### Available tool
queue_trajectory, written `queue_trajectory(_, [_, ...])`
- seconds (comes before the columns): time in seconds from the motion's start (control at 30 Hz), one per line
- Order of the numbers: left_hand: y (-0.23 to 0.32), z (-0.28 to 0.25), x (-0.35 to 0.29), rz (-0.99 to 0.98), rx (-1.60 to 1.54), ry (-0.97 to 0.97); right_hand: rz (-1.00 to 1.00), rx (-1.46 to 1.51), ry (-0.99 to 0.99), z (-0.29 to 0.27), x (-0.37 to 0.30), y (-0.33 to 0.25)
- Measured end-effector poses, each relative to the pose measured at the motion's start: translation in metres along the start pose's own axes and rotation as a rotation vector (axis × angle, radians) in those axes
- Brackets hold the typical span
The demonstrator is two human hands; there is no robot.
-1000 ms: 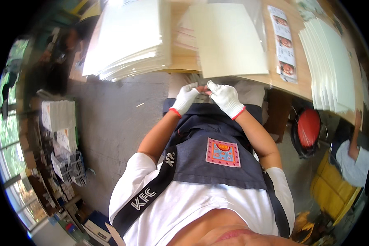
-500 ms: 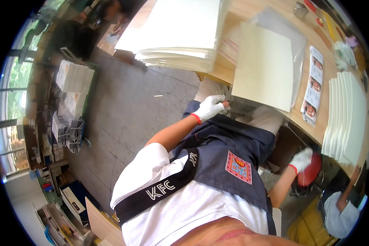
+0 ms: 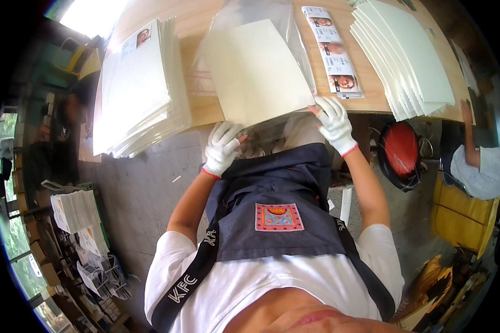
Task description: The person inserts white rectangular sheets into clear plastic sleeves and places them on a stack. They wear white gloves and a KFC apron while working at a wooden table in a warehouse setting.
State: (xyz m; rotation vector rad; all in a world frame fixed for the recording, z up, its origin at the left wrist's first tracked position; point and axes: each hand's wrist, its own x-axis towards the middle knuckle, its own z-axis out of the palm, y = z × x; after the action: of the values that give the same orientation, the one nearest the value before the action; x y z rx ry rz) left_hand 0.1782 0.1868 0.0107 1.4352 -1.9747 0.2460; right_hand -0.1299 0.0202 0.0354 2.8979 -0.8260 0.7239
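Both my hands wear white knitted gloves with red cuffs and bare thumb tips. My left hand is at the near left corner of a cream paper sheet or stack, fingers spread. At its near right corner, my right hand has its fingers stretched out and its thumb close to the edge. Whether either hand presses on the paper is hard to tell. Beneath the paper lie clear plastic sleeves, partly covered. The cream paper's near edge reaches the table edge above my lap.
At the left, a thick pile of plastic-sleeved white sheets overhangs the wooden table. Printed label strips and fanned pale sheets lie at the right. Beside the table are a red round seat and a person's arm.
The view has turned toward the table. My right hand has come from down beside the red seat to the paper's right corner; my left hand has moved from my lap to its left corner.
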Motion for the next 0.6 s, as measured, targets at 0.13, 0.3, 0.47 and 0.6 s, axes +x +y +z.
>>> queue_trajectory(0.13, [-0.006,-0.001,-0.021,-0.177,-0.028,0.012,0.061,0.196,0.007,0.029,0.001,0.015])
queue_trajectory(0.3, [0.007,0.020,-0.045,-1.127,-0.648,0.263,0.773,0.654,0.104,0.044,0.009,-0.035])
queue_trajectory(0.47, [0.007,0.040,-0.047,-1.430,-1.166,0.625,1.300,0.900,0.292,0.077,-0.004,-0.043])
queue_trajectory(0.6, [-0.005,0.028,-0.066,-1.442,-1.100,0.467,1.156,0.874,0.517,0.071,-0.017,-0.029])
